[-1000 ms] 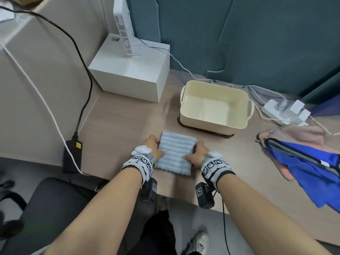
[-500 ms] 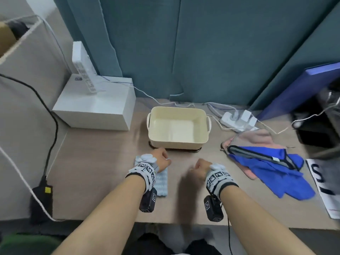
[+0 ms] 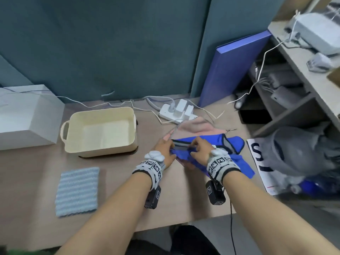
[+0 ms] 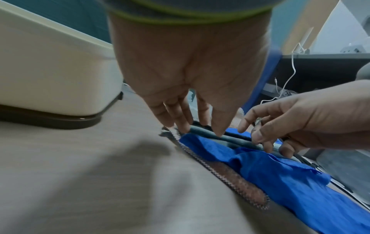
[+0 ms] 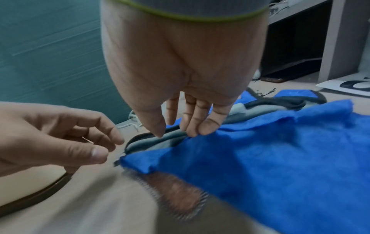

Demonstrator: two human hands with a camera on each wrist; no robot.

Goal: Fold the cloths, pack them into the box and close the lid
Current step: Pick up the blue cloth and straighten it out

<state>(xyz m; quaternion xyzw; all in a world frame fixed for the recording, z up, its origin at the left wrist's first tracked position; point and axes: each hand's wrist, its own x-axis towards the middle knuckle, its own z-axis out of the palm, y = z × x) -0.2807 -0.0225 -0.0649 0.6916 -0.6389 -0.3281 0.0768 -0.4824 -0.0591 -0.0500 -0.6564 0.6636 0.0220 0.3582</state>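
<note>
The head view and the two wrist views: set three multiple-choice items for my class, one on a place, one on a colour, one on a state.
1. Where does the folded light blue cloth lie?
A. inside the box
B. on the table in front of the box
C. on the power strip

2. What colour is the cloth under both hands?
A. bright blue
B. yellow
C. white

3. What state is the cream box in?
A. lid on
B. full of cloths
C. open and empty

Key:
1 B, it rests flat on the table, nearer the person than the box.
2 A, the left hand and right hand reach the blue cloth at its grey edge.
3 C, its bare floor shows.
</note>
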